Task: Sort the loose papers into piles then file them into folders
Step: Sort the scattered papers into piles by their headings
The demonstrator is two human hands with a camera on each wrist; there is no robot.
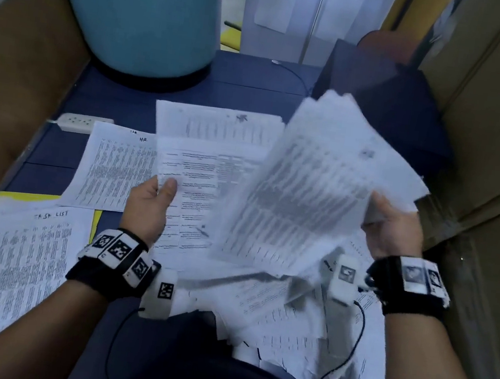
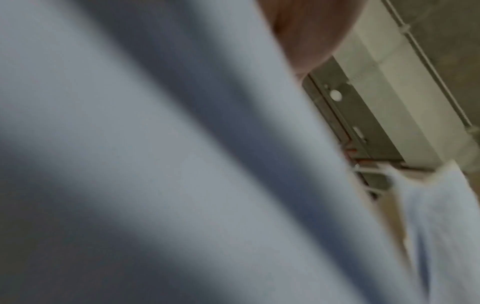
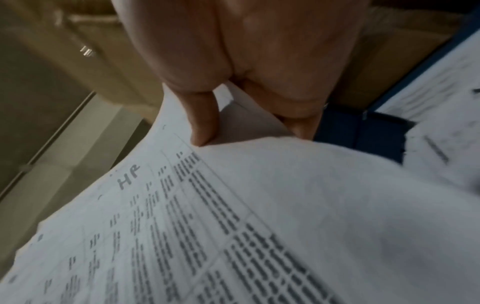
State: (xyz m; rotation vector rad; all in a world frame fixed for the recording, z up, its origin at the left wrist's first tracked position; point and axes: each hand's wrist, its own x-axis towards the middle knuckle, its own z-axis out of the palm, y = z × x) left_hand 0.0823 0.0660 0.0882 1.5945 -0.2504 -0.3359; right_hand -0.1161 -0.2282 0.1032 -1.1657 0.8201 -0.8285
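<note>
blue bench (image 1: 241, 73): sorted piles lie along its left edge. held sheaf (image 1: 312, 191) is raised over the right side, pinched at one corner by right hand (image 1: 392, 230). left hand (image 1: 148, 204) is spread, empty. risk: the corner pinch lets sheets slide out and mix the piles.

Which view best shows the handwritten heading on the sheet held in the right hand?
Right wrist: "HR" reads clearly atop the held sheet, pinched by the right hand. Head view shows it motion-blurred; left wrist shows only blurred paper.

Blue cylinder (image 1: 132, 11) and dark box (image 1: 379, 88) behind, perhaps open mat (image 1: 250, 78) between.
</note>
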